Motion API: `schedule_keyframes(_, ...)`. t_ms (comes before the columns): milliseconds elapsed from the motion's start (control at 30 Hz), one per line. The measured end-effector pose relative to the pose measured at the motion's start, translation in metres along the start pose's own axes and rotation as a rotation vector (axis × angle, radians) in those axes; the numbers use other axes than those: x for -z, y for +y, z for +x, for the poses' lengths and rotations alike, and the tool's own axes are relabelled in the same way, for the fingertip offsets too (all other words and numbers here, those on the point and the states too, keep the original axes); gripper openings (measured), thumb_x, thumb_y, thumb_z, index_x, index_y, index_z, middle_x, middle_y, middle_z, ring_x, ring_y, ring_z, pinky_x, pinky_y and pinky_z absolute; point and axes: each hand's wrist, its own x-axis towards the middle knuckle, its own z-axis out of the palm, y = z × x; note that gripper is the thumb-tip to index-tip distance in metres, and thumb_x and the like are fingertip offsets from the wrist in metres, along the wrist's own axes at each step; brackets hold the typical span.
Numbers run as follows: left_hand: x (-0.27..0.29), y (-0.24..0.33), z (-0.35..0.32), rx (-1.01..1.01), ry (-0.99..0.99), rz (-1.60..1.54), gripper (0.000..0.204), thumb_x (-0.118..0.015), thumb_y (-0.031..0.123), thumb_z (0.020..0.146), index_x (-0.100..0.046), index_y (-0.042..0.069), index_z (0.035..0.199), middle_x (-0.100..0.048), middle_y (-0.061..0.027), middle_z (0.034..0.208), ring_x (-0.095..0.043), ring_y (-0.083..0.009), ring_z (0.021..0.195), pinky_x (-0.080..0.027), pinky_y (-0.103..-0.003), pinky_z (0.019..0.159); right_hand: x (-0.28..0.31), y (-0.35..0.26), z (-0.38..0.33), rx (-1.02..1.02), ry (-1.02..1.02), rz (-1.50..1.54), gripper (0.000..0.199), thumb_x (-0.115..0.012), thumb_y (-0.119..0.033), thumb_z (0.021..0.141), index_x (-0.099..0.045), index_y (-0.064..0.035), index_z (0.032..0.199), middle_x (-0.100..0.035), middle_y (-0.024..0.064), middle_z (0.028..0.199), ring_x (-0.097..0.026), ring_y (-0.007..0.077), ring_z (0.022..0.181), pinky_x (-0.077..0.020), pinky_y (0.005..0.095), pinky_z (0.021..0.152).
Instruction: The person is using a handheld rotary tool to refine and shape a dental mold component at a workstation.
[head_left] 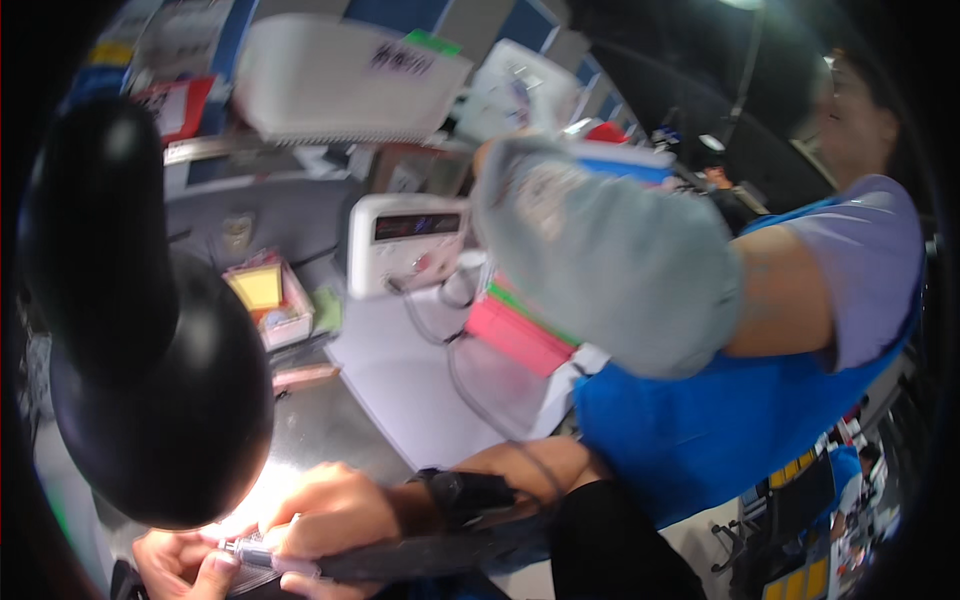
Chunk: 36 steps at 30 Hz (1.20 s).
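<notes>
At the lower left, under bright light, my two hands are close together. My right hand (335, 512) is closed round a slim metal pen-shaped handpiece (252, 551), its narrow tip pointing left. My left hand (178, 565) is beside that tip, thumb and fingers bent together. Whatever they pinch is too small and glare-washed to make out. Some clear, shiny material (258, 580) shows below the handpiece. A black band (470, 495) circles my right wrist. From a white control box (408, 240) with a dark display, a grey cord (465, 390) runs down toward my right forearm.
A large black lamp (165, 400) looms on the left, close above my hands. At right, a co-worker's grey-sleeved arm (610, 260) reaches across toward the shelf. White sheets (400, 370), a pink folder (515, 335) and a small box with yellow paper (292, 325) lie on the bench.
</notes>
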Motion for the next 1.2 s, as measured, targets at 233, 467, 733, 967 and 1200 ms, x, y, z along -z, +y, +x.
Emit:
schedule_keyframes(233,0.000,0.005,0.007,-0.030,-0.043,-0.098,0.023,-0.061,-0.001,0.100,-0.062,-0.008,0.122,-0.071,-0.0109,0.105,-0.067,-0.0147,0.091,-0.055,-0.027,0.080,0.001,0.005,-0.008,-0.127,-0.095,0.088,0.038,-0.058,-0.032,0.101,-0.064,0.0057,0.100,-0.067,0.0254,0.096,-0.069,0.0458,0.084,-0.0559,0.0467,0.079)
schedule_keyframes(467,-0.004,0.006,0.011,-0.062,-0.038,-0.187,0.021,-0.063,0.001,0.100,-0.065,-0.006,0.119,-0.072,-0.0093,0.102,-0.067,-0.0131,0.090,-0.054,-0.025,0.076,-0.008,-0.009,0.001,-0.085,0.065,-0.052,0.018,-0.073,-0.008,0.078,-0.059,-0.0032,0.088,-0.063,0.0163,0.081,-0.069,0.0376,0.075,-0.0564,0.0407,0.066)
schedule_keyframes(733,-0.003,0.008,0.010,-0.015,-0.039,-0.196,0.020,-0.064,0.004,0.099,-0.067,-0.006,0.116,-0.073,-0.0102,0.105,-0.068,-0.0139,0.091,-0.055,-0.026,0.078,-0.003,-0.008,0.003,-0.127,0.024,-0.033,0.018,-0.075,-0.007,0.078,-0.063,0.0002,0.089,-0.066,0.0185,0.083,-0.071,0.0365,0.074,-0.0573,0.0396,0.065)
schedule_keyframes(967,-0.011,-0.016,0.009,0.046,-0.021,-0.430,0.022,-0.069,0.009,0.099,-0.056,-0.005,0.110,-0.075,-0.0196,0.099,-0.072,-0.0150,0.086,-0.058,-0.027,0.079,-0.005,-0.007,0.002,-0.064,0.032,-0.025,0.021,-0.078,-0.007,0.078,-0.066,0.0036,0.092,-0.068,0.0203,0.083,-0.071,0.0352,0.069,-0.0580,0.0378,0.062)
schedule_keyframes(1200,-0.013,-0.009,0.009,0.053,-0.008,-0.464,0.020,-0.070,0.010,0.099,-0.057,-0.003,0.108,-0.074,-0.0126,0.093,-0.071,-0.0133,0.083,-0.060,-0.028,0.077,-0.002,-0.009,0.002,-0.155,0.032,-0.060,0.019,-0.076,-0.005,0.076,-0.062,-0.0010,0.087,-0.065,0.0165,0.082,-0.067,0.0346,0.070,-0.0550,0.0373,0.063)
